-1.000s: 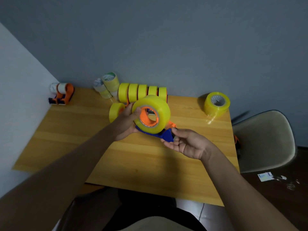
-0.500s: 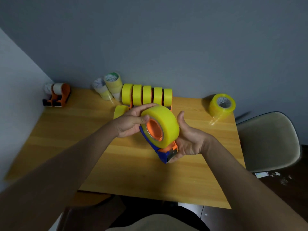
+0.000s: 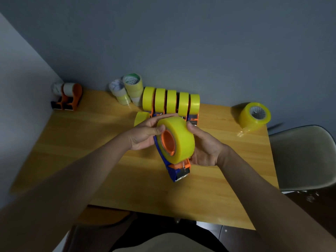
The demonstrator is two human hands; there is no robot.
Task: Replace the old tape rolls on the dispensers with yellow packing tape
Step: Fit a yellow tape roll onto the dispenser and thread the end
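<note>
I have both hands up over the middle of the wooden table (image 3: 76, 142), working on one blue and orange dispenser (image 3: 177, 170) held above the boards. A yellow tape roll (image 3: 181, 139) sits on its orange hub (image 3: 168, 142), the open face of the hub turned toward me and to the left, the cutter end pointing near and down. My left hand (image 3: 143, 135) grips the roll from the left, thumb pressed on its near rim beside the hub and fingers laid over the top edge. My right hand (image 3: 205, 148) curls round the roll's right side, thumb on the top of the yellow band, palm cupping behind the dispenser (the fingers underneath are hidden, so I cannot tell how they lie). Beyond my hands, by the far wall, a row of five loaded dispensers (image 3: 171, 101) stands side by side, each carrying yellow tape, and a further yellow roll (image 3: 141, 118) shows just left of that row, partly behind my left fingers. Further left along the wall is a cluster of pale used rolls (image 3: 127, 91), stacked and leaning. In the far left corner stand two orange dispensers with whitish rolls (image 3: 68, 96). At the far right edge a fat, clear-yellow roll (image 3: 254, 115) stands tilted, and a pale chair (image 3: 305, 157) sits beside the table on the right.
</note>
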